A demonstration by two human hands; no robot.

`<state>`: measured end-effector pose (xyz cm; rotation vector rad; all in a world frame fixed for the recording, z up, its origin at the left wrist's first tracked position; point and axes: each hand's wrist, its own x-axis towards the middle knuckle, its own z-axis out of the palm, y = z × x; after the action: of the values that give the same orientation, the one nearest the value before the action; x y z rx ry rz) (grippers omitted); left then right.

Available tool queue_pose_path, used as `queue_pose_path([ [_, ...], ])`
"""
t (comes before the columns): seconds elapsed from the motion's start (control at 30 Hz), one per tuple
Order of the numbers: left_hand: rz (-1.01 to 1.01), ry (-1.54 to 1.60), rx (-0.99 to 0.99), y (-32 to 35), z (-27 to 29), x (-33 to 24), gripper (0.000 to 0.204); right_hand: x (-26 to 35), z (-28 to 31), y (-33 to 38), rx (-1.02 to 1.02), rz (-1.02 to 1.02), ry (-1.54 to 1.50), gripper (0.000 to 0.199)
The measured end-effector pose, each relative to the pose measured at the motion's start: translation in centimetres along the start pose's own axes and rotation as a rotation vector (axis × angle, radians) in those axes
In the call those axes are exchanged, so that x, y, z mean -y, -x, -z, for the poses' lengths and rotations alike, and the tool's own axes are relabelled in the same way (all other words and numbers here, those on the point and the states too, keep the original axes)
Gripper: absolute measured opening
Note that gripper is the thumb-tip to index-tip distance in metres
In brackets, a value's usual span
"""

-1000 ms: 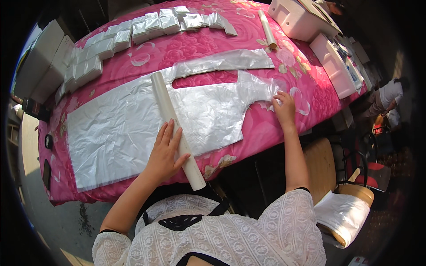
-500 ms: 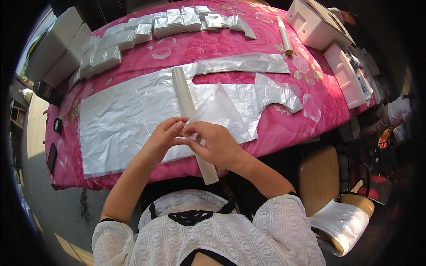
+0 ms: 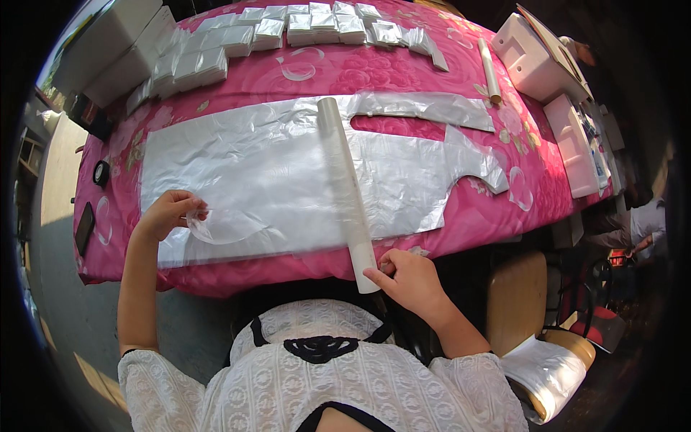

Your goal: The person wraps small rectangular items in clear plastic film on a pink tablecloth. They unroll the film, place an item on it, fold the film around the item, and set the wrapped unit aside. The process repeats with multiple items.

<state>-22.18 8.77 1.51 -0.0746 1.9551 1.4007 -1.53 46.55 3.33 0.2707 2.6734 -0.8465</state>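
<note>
A long white roll of clear plastic film (image 3: 345, 187) lies across a cut sheet of thin translucent plastic (image 3: 273, 173) spread on a table with a pink flowered cloth (image 3: 374, 68). My right hand (image 3: 407, 281) holds the near end of the roll at the table's front edge. My left hand (image 3: 169, 214) is out to the left and pinches a loose curved strip of the clear plastic (image 3: 216, 229) lifted off the sheet's near left corner.
Several folded plastic packets (image 3: 288, 25) line the far edge. A second thin roll (image 3: 489, 70) and white boxes (image 3: 536, 61) lie at the far right. A dark phone (image 3: 85, 227) rests at the left edge. A wooden chair (image 3: 522, 302) with a white bag (image 3: 551, 374) stands at my right.
Both hands were together on the roll's near part. Now my left hand has gone out to the left with a strip of plastic, and my right hand has slid to the roll's near end.
</note>
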Motion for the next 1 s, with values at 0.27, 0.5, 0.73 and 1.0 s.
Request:
queue_pose_path([
  [0.27,0.063,-0.089,-0.021,-0.5,3.4,0.9,0.026,-0.2,-4.7,0.0,0.039,-0.075,-0.276,0.046],
  [0.5,0.004,-0.295,-0.128,-2.3,4.3,-0.1,0.025,-0.6,-5.4,0.5,0.088,-0.079,-0.324,0.045],
  [0.73,-0.692,-0.938,-0.678,-1.9,0.2,-2.0,0.023,-0.8,-5.5,0.2,0.121,-0.057,-0.364,0.044],
  [1.0,-0.97,-0.657,-0.235,-4.2,-19.2,-2.1,0.031,-1.6,-5.2,-0.2,0.267,-0.074,-0.414,0.047],
])
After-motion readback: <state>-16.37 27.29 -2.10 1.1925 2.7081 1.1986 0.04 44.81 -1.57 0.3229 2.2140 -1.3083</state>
